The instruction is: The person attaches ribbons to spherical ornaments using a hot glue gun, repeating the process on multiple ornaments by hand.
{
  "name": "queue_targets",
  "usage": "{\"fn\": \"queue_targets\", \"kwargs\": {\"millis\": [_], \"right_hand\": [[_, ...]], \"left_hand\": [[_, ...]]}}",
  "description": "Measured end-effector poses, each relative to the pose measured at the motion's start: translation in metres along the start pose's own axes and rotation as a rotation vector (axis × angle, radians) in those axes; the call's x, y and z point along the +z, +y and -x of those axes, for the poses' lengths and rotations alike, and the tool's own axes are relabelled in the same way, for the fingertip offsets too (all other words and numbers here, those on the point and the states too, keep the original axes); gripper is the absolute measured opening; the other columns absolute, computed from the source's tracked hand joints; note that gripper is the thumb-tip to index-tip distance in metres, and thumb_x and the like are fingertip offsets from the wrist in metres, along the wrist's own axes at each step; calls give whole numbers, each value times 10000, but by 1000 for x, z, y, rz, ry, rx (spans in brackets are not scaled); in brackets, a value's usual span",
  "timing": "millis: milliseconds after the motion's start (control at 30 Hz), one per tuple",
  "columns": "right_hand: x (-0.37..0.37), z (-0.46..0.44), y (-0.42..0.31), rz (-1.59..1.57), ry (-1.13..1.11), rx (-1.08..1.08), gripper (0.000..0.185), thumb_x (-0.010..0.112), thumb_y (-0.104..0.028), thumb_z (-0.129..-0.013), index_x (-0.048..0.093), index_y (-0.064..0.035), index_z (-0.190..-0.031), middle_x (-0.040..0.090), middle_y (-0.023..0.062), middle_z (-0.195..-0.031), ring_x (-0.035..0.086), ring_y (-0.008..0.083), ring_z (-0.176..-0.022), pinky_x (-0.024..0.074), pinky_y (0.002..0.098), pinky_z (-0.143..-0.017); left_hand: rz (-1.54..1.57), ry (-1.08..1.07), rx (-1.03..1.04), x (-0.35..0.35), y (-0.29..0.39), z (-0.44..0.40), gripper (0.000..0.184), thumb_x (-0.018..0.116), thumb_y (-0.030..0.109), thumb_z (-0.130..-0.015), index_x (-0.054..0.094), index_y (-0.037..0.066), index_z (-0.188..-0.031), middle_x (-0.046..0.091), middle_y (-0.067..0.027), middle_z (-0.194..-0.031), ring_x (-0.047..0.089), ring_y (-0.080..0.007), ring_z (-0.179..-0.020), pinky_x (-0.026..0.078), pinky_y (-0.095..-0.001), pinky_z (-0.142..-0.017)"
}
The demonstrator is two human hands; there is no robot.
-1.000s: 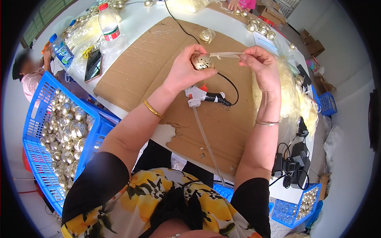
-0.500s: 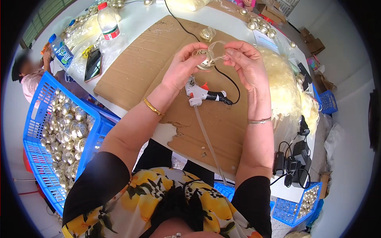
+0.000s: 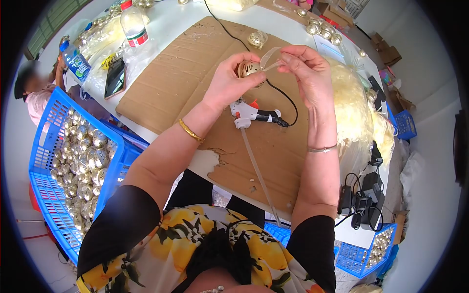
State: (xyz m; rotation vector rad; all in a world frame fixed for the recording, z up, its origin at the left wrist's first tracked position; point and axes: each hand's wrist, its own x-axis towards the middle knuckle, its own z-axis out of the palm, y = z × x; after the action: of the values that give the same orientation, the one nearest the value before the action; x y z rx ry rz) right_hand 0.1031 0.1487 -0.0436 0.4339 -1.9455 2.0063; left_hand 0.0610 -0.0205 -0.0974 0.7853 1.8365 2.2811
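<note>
**Gold ornament in left hand, ribbon pinched in right, over the cardboard**

Your left hand (image 3: 229,82) is curled part-closed, thumb and fingers gripping the gold ornament ball (image 3: 249,69) by its sides. The ball is up above the far part of the cardboard sheet (image 3: 171,93), just beyond the glue gun. Your right hand (image 3: 309,73), to its right, has thumb and forefinger closed on the sheer ribbon (image 3: 266,59); the remaining fingers are loosely bent. The ribbon makes a loop between your hands, its lower end meeting the ball near your left thumb tip.

Below your hands, the white glue gun (image 3: 247,114) lies on the cardboard, black handle to the right, with a long translucent glue stick (image 3: 259,171) running from it toward you. A black cable (image 3: 229,33) crosses the far side. A second gold ornament (image 3: 257,40) sits on the sheet, beyond the held one.

Left of the cardboard: a phone (image 3: 115,80) and two plastic bottles, one red-capped (image 3: 133,24), one blue-capped (image 3: 74,62). Near left, a blue crate (image 3: 40,163) holds many gold ornaments. Right: a pale yellow heap of ribbon-like material (image 3: 351,105), with black power adapters (image 3: 372,188) nearer you.
</note>
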Motion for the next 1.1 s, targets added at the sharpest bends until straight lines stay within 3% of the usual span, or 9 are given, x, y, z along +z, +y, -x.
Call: {"fn": "queue_targets", "kwargs": {"millis": [100,267,367,433,500,633,900,967,1100], "right_hand": [[1,1,-7,159,70,-69,185,586,17,-829,622,28,-1010,643,79,-907,604,122,-777,499,234,-695],[1,1,-10,95,92,-70,218,582,39,-814,627,17,-1026,640,56,-899,590,115,-748,481,225,-681],[5,5,-17,209,49,12,205,572,39,-820,633,18,-1015,639,49,-885,587,108,-727,475,221,-683],[6,7,-20,325,10,61,190,564,34,-828,636,20,-1004,640,50,-878,589,105,-720,473,219,-686],[4,6,-20,436,36,-35,155,550,16,-848,641,22,-973,640,51,-863,603,102,-733,468,215,-694],[16,7,-19,421,88,-72,134,526,4,-868,631,23,-950,642,62,-884,624,117,-775,466,217,-694],[11,0,-7,-19,91,1,161,431,6,-904,563,29,-994,620,114,-898,642,199,-818,471,241,-722],[7,0,-6,-84,90,6,159,437,0,-903,563,28,-996,618,114,-896,641,204,-815,471,243,-720],[-2,-2,-5,-237,47,-8,141,503,-24,-886,569,41,-992,621,112,-892,637,196,-797,478,249,-715]], "left_hand": [[-44,43,-35,0,-3,0,291,706,64,-731,596,38,-999,579,-52,-950,564,-90,-855,485,-239,-696],[-380,160,479,3,-11,-3,181,667,-2,-673,652,64,-841,558,-88,-920,578,-161,-812,480,-285,-633],[-422,186,521,2,-19,-7,176,661,-6,-665,657,58,-829,569,-116,-974,588,-193,-786,483,-285,-607],[-436,196,523,1,-18,-6,177,654,-10,-672,658,58,-835,572,-124,-999,592,-192,-772,482,-278,-588],[-448,208,525,3,-13,-5,178,647,-13,-679,660,58,-842,574,-132,-1023,596,-192,-757,480,-271,-569],[-414,188,481,4,-13,-3,151,648,-14,-697,658,51,-833,580,-134,-1041,600,-190,-728,477,-260,-536],[-423,174,499,0,-14,-5,169,659,2,-713,648,53,-873,556,-119,-1035,577,-185,-781,477,-254,-568],[-237,96,369,2,-7,-1,199,664,29,-725,643,65,-920,528,-112,-1077,558,-185,-861,477,-262,-636],[-223,31,413,-4,-12,-8,247,677,68,-726,635,75,-970,505,-103,-1106,539,-186,-904,471,-280,-702]]}}
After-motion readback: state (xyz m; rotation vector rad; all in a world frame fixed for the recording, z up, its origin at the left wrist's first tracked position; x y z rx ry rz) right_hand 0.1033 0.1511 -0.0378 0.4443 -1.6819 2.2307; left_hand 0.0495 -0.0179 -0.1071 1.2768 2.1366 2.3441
